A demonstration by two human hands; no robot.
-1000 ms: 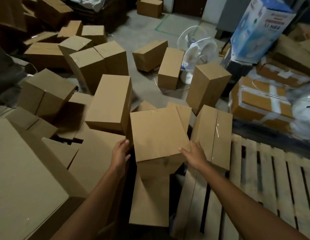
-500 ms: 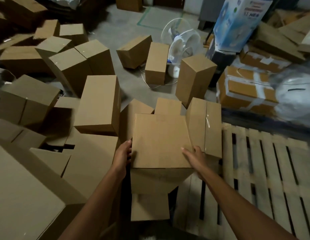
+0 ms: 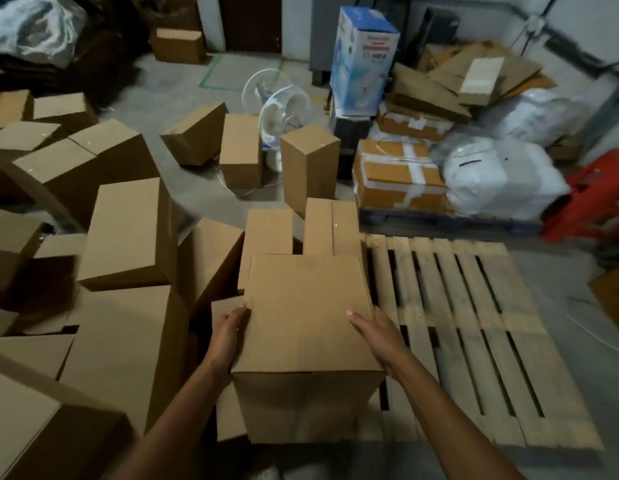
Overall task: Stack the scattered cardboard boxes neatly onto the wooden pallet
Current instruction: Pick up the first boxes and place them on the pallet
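Single head view, looking forward-down, close over hands.

Flat-fingered left hand, right hand press cardboard box sides, by wooden pallet left edge.

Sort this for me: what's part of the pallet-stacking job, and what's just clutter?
Job: cardboard box pressed between left hand and right hand; wooden pallet; loose boxes on the floor.
Clutter: white fans; blue printed carton; taped parcels; white sacks; red item far right.
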